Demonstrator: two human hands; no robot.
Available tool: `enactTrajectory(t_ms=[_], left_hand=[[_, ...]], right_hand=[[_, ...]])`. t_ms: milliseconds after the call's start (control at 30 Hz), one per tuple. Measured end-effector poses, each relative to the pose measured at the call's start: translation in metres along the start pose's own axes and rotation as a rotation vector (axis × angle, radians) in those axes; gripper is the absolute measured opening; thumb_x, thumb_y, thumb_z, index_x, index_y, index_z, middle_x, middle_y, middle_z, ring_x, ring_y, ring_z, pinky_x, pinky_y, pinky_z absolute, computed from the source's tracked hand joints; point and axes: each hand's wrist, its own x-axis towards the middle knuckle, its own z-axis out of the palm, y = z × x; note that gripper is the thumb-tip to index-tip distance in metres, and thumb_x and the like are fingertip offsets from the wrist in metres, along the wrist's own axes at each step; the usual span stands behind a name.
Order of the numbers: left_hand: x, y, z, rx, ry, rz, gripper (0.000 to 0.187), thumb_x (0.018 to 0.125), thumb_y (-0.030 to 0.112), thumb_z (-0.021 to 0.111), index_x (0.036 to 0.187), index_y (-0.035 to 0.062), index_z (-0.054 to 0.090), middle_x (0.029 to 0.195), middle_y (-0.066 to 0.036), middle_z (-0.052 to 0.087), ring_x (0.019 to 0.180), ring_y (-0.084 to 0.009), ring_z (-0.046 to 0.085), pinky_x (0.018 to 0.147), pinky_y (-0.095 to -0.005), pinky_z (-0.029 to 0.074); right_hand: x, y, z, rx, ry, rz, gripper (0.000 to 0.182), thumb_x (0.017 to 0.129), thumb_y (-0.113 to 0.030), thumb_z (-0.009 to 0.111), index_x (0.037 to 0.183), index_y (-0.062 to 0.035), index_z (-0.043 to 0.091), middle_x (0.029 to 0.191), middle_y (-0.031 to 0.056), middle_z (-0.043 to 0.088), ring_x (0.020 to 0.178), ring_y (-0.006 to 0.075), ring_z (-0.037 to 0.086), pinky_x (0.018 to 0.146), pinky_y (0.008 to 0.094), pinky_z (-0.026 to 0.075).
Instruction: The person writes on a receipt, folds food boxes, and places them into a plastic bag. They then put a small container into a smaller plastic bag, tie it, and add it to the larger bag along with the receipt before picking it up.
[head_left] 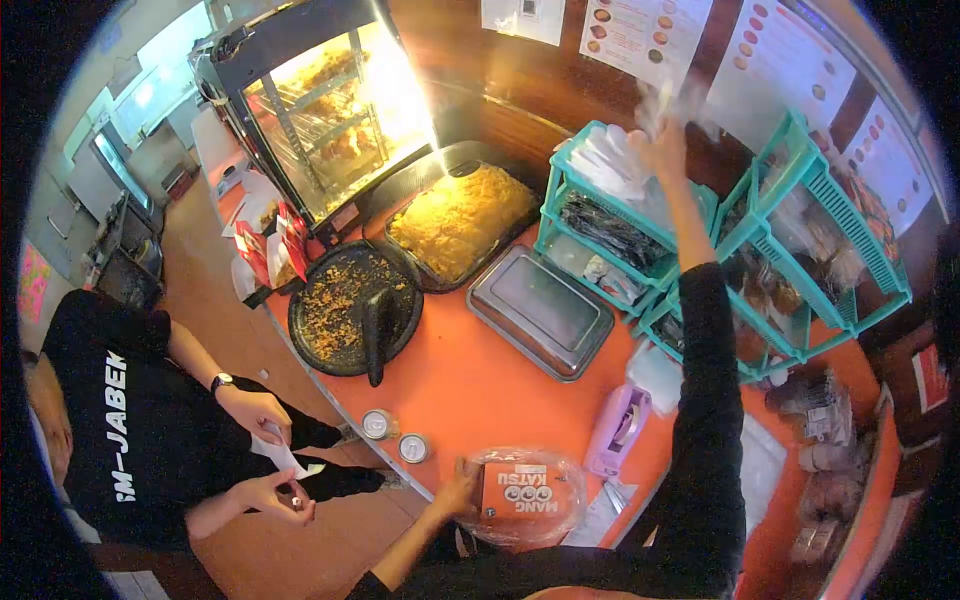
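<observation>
My left hand [461, 492] grips the left edge of a clear plastic bag [572, 492], at the counter's front. Inside the bag lies an orange box [518, 491] with white lettering, upside down from here. My right hand [662, 152] is raised at the back right, over the top tray of a teal rack [570, 185]. Its fingers are closed on a whitish, see-through thing [655, 105], smeared by motion, whose kind I cannot tell. White plastic packets [605, 155] lie in the tray just below that hand.
Two cans [376, 424] stand left of the bag, a purple tape dispenser [617, 430] right. Behind are a lidded metal tray [541, 312], stone mortar [352, 305], heaped yellow food [460, 220] and lit display case [325, 110]. A co-worker [120, 420] at left holds paper.
</observation>
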Motion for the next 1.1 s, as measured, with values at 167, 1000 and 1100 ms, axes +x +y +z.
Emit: enactTrajectory(t_ms=[167,1000,1100], left_hand=[[0.000,0.005,-0.011,-0.078,-0.055,-0.047,0.122,0.046,0.019,0.087,0.143,0.0066,0.015,0.135,-0.034,0.029,0.116,-0.0558,0.044,0.091,-0.0545,0.048],[0.050,0.163,-0.156,-0.204,0.579,0.598,0.046,0.073,0.023,0.078,0.113,0.0078,0.060,0.124,-0.019,0.051,0.117,-0.0326,0.048,0.095,-0.0457,0.043],[0.112,0.223,-0.223,-0.421,0.613,0.802,0.040,0.079,0.012,0.070,0.115,0.0027,0.056,0.114,-0.020,0.055,0.100,-0.0343,0.057,0.087,-0.0411,0.048]], right_hand=[[-0.015,0.051,0.024,-0.283,-0.296,0.341,0.035,0.064,-0.031,0.075,0.088,-0.0054,0.069,0.093,0.0198,0.069,0.090,0.0370,0.065,0.081,0.0418,0.051],[0.045,-0.045,-0.111,0.005,0.257,0.156,0.018,0.075,-0.016,0.062,0.087,-0.0041,0.067,0.078,0.0168,0.067,0.076,0.0330,0.066,0.072,0.0400,0.050],[0.043,-0.052,-0.117,0.137,0.209,0.172,0.018,0.076,-0.018,0.064,0.089,-0.0057,0.068,0.077,0.0159,0.068,0.076,0.0324,0.067,0.073,0.0396,0.051]])
